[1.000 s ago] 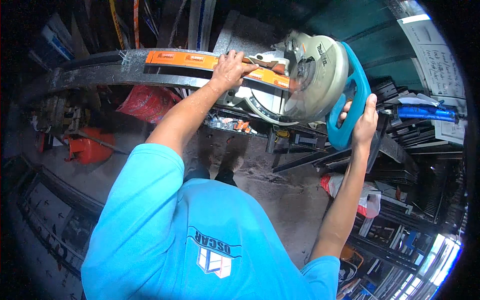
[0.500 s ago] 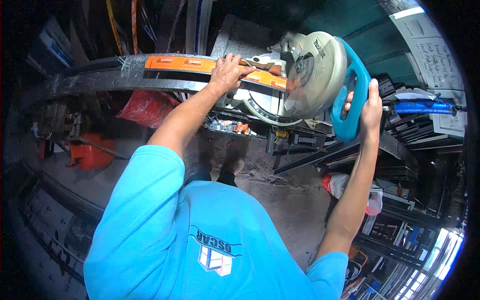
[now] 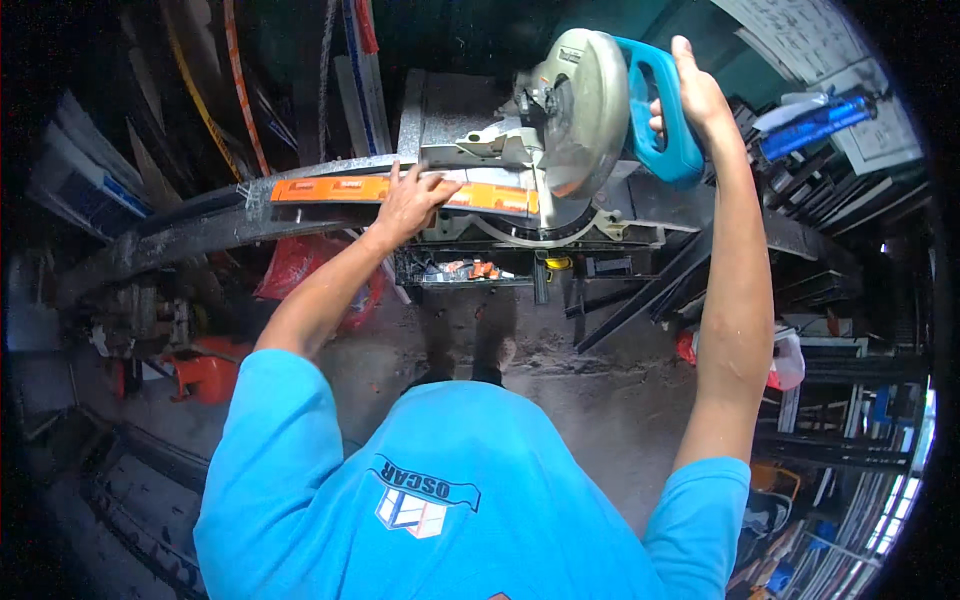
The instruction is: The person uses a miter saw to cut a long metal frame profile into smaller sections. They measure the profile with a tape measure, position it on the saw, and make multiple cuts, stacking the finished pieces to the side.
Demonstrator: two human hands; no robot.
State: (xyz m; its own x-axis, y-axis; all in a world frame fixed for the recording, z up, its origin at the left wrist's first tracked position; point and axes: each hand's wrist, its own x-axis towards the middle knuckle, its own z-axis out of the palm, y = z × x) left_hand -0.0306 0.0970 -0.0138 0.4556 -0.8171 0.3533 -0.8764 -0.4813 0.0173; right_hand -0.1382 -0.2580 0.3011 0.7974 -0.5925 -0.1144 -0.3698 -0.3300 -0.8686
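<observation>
Saw (image 3: 588,110), one, teal handle (image 3: 676,155) in right hand (image 3: 700,105), fingers curled; left hand (image 3: 408,205), fingers spread, on one orange-faced strip (image 3: 335,190) reaching the saw; dusty grey surface (image 3: 445,112) behind, dark floor (image 3: 590,410) below.

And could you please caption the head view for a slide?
Left hand on an orange-topped strip, right hand on the blue handle of a saw.

Clothing: we see a bright blue short-sleeved shirt (image 3: 545,490).
Dark chest lettering (image 3: 425,487); a white emblem (image 3: 411,513) on its near side.
</observation>
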